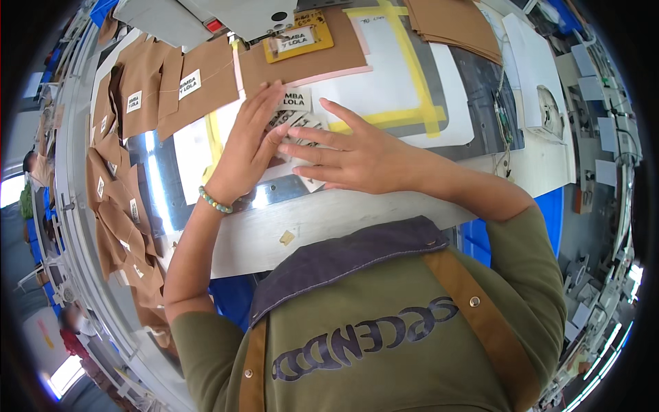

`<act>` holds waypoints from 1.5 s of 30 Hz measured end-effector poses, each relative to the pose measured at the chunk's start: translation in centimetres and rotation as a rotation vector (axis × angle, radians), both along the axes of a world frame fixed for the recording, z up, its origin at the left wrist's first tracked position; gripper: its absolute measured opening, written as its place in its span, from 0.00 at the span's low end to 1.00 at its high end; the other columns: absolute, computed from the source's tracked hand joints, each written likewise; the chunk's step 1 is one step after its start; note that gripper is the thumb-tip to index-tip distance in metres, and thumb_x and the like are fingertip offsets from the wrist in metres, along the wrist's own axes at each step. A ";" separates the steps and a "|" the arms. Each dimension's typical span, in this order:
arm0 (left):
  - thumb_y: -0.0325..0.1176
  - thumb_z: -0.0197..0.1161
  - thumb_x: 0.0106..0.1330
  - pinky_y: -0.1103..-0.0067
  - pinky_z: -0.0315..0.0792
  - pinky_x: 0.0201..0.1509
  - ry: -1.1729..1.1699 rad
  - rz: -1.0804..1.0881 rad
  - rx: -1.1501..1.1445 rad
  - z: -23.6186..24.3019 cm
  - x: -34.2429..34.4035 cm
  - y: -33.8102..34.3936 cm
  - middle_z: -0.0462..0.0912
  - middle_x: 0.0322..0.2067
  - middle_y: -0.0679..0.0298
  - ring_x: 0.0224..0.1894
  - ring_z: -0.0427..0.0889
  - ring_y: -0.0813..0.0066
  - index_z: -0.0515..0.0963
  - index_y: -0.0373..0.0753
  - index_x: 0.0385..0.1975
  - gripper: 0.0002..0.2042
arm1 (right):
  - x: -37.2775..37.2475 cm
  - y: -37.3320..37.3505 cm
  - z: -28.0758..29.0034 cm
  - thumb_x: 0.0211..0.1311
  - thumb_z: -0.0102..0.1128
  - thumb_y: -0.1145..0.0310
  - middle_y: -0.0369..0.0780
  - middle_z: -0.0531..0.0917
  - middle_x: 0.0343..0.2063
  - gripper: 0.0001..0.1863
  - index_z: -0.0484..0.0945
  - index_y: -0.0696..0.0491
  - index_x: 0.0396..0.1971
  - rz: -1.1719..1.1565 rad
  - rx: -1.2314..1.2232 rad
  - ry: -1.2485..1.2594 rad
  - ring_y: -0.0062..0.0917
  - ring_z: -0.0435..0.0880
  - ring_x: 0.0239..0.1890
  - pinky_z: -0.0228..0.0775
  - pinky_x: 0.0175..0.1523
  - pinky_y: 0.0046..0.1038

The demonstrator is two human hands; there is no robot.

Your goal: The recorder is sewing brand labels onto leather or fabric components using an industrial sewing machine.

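Note:
My left hand (252, 141) lies with its fingers stretched out along the left side of a small pile of white labels (296, 99) with dark print. From the right, my right hand (364, 156) reaches over the pile with its fingers spread and its thumb raised. One of its fingertips meets my left thumb above the labels. Neither hand visibly grips a label, though the fingers hide part of the pile. Just beyond, a brown piece (340, 44) of flat material lies under a sewing machine (247, 17). A yellow frame plate (324, 44) on it surrounds another printed label.
Brown pieces with labels (141, 86) overlap at the left and hang down the table's side. Several plain brown pieces (456, 27) are stacked at the far right. Yellow tape (384, 118) marks the work plate. A small beige scrap (287, 237) lies near the front edge.

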State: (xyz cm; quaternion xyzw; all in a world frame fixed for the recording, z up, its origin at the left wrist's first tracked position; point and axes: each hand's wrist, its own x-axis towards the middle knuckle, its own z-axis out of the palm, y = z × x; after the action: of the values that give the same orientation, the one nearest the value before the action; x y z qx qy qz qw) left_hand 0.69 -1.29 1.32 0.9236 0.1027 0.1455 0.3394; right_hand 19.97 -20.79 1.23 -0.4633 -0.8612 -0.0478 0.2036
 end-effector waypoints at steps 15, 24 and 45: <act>0.45 0.44 0.89 0.69 0.69 0.76 -0.247 0.038 -0.810 -0.1 2.4 -2.8 0.80 0.68 0.55 0.69 0.77 0.68 0.73 0.33 0.74 0.26 | 1.4 1.3 0.1 0.66 0.72 0.63 0.38 0.85 0.62 0.09 0.86 0.49 0.27 -0.062 0.028 0.177 0.37 0.74 0.74 0.58 0.81 0.58; 0.33 0.65 0.75 0.60 0.74 0.71 -0.150 0.072 0.431 -0.9 5.4 6.6 0.83 0.66 0.60 0.65 0.77 0.49 0.85 0.37 0.59 0.16 | 3.6 1.5 0.3 0.70 0.71 0.64 0.38 0.85 0.61 0.08 0.89 0.50 0.32 -0.165 0.017 0.516 0.38 0.76 0.72 0.59 0.80 0.54; 0.44 0.68 0.74 0.60 0.62 0.77 -0.001 -0.121 0.546 -0.4 5.8 9.3 0.82 0.69 0.70 0.65 0.73 0.51 0.86 0.48 0.63 0.20 | 3.2 1.9 -0.6 0.73 0.66 0.67 0.39 0.87 0.60 0.08 0.89 0.52 0.35 -0.229 0.018 0.516 0.37 0.77 0.71 0.63 0.78 0.50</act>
State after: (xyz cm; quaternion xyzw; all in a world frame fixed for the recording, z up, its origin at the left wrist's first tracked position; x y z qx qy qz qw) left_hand 6.52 8.05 0.88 0.9852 0.0042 0.1479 0.0863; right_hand 23.16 -18.90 0.62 -0.5524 -0.7225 0.0413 0.4137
